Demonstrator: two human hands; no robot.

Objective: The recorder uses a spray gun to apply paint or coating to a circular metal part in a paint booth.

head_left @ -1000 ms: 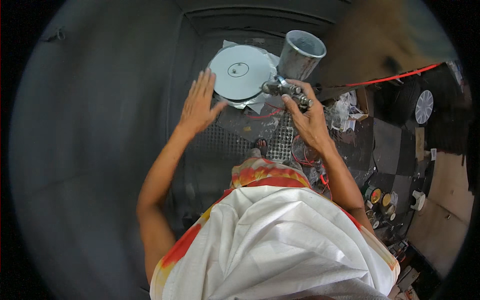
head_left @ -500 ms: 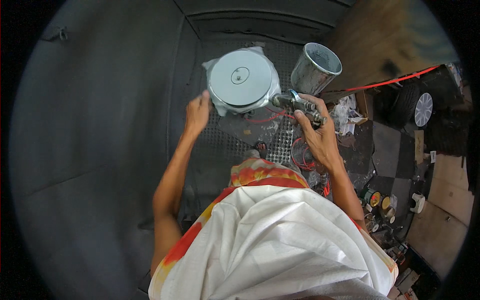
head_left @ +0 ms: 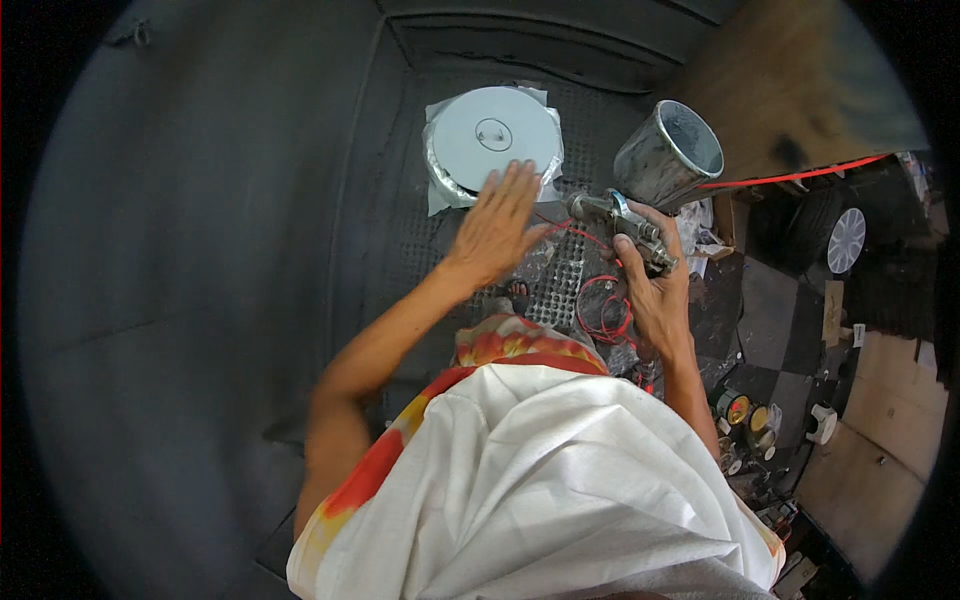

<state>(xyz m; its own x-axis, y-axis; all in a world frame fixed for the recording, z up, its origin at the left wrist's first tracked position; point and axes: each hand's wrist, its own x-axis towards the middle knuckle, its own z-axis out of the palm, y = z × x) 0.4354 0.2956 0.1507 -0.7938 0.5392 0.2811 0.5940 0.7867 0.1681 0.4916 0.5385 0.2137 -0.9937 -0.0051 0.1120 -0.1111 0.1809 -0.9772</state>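
A round, pale grey disc (head_left: pixel 478 120) with a small ring at its centre stands ahead of me. Crinkled, silvery wrapping (head_left: pixel 437 188) with pointed corners shows around and under it. My left hand (head_left: pixel 497 228) is open, its fingers stretched out and overlapping the disc's near edge; whether they touch it I cannot tell. To the right, my right hand (head_left: pixel 655 265) is closed around a metal spray gun (head_left: pixel 625 225), whose nozzle end faces the disc. A paint-stained metal cup (head_left: pixel 650 165) rises above the gun and appears attached to it.
A red hose (head_left: pixel 603 318) lies coiled on the perforated floor mat (head_left: pixel 555 295). Dark wall panels (head_left: pixel 200 250) stand at left. On the right are a brown board (head_left: pixel 790 90), a wheel cover (head_left: pixel 846 240), paint tins (head_left: pixel 738 408) and a white stool (head_left: pixel 822 424).
My left hand has moved from the disc's left side rightward to its near edge, fingers now spread. The wrapping's corners sit turned differently. Spray gun and cup have shifted slightly right.
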